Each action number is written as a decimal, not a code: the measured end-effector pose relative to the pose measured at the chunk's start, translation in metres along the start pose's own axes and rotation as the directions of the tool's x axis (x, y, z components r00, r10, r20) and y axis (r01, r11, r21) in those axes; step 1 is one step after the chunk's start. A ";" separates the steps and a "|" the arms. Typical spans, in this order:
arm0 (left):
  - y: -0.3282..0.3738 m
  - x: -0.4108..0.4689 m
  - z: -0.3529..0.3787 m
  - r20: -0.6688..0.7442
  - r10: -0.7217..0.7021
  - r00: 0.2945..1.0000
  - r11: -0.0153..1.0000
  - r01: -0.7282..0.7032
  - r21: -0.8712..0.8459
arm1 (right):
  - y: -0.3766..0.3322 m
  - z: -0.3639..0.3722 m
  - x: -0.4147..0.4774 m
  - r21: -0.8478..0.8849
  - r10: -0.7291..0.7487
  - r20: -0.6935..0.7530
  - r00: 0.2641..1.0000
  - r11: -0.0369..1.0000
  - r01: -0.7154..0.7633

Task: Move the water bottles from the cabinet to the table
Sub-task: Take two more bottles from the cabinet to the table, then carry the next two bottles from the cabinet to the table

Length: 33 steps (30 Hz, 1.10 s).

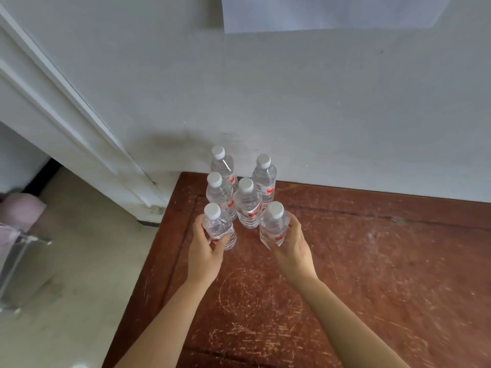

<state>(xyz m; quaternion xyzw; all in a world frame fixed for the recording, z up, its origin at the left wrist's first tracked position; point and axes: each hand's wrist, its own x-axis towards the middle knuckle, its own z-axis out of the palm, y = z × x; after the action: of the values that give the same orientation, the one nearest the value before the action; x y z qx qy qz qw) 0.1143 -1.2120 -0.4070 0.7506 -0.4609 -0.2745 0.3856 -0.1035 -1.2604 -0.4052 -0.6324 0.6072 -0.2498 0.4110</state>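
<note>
Left hand: fingers curled round left bottle.
Four bottles: clustered just behind, near wall.
Right bottle: gripped by right hand.
All six: clear ribbed plastic, water-filled, red labels, upright, white caps up, at table's back-left corner.
Table: scratched reddish wood.

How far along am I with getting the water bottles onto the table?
Done: four bottles stand upright on the table: the back-left bottle, back-right bottle, middle-left bottle and middle-right bottle. In hand: the left hand grips the front-left bottle, the right hand grips the front-right bottle. Remaining: the cabinet is out of view, so I cannot tell how many are left.
</note>
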 end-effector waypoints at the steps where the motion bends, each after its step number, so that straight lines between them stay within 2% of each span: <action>1: -0.002 -0.006 0.001 0.000 -0.011 1.000 0.998 0.011 0.059 | 0.006 0.001 -0.005 -0.071 0.001 0.029 1.000 0.997 0.001; 5: -0.021 -0.050 0.006 0.005 -0.182 0.983 0.924 0.169 0.344 | 0.029 0.016 -0.035 -0.252 0.061 0.073 0.995 0.967 -0.041; 8: -0.056 -0.104 -0.004 0.012 -0.285 0.959 0.858 0.249 0.450 | 0.039 0.043 -0.062 -0.390 0.010 0.204 0.979 0.918 0.071; 10: -0.078 -0.133 -0.011 0.043 -0.289 0.956 0.801 0.217 0.557 | 0.041 0.056 -0.075 -0.458 -0.015 0.291 0.957 0.875 0.153; 12: -0.099 -0.165 -0.025 0.029 -0.284 0.958 0.729 0.197 0.656 | 0.037 0.080 -0.087 -0.495 -0.081 0.410 0.909 0.817 0.296; 15: -0.106 -0.198 -0.049 -0.019 -0.386 0.922 0.673 0.296 0.678 | 0.025 0.114 -0.102 -0.469 -0.196 0.522 0.830 0.747 0.471; 16: -0.111 -0.213 -0.061 -0.082 -0.406 0.910 0.648 0.350 0.676 | 0.018 0.129 -0.112 -0.446 -0.244 0.557 0.794 0.719 0.533; 20: -0.120 -0.252 -0.107 -0.253 -0.405 0.878 0.585 0.462 0.666 | -0.019 0.169 -0.147 -0.392 -0.311 0.653 0.690 0.640 0.660; 23: -0.128 -0.298 -0.161 -0.448 -0.387 0.806 0.542 0.592 0.596 | -0.061 0.208 -0.194 -0.326 -0.418 0.708 0.570 0.522 0.788; 25: -0.133 -0.329 -0.195 -0.589 -0.345 0.731 0.514 0.672 0.533 | -0.087 0.231 -0.225 -0.271 -0.501 0.721 0.479 0.432 0.860; 28: -0.149 -0.416 -0.260 -0.788 -0.276 0.550 0.448 0.799 0.401 | -0.142 0.274 -0.307 -0.144 -0.630 0.729 0.267 0.241 0.960; 31: -0.161 -0.507 -0.319 -0.874 -0.215 0.436 0.405 0.854 0.326 | -0.194 0.312 -0.392 -0.040 -0.704 0.704 0.092 0.090 0.995; 33: -0.165 -0.569 -0.361 -0.908 -0.179 0.378 0.390 0.875 0.288 | -0.223 0.336 -0.453 0.034 -0.741 0.672 0.005 0.037 0.999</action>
<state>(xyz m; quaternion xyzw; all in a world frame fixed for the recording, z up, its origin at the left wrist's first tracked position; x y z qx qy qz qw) 0.2295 -0.5342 -0.3131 0.9840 -0.0083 0.1677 0.0603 0.2338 -0.7635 -0.3194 -0.9833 -0.0583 -0.1187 0.1249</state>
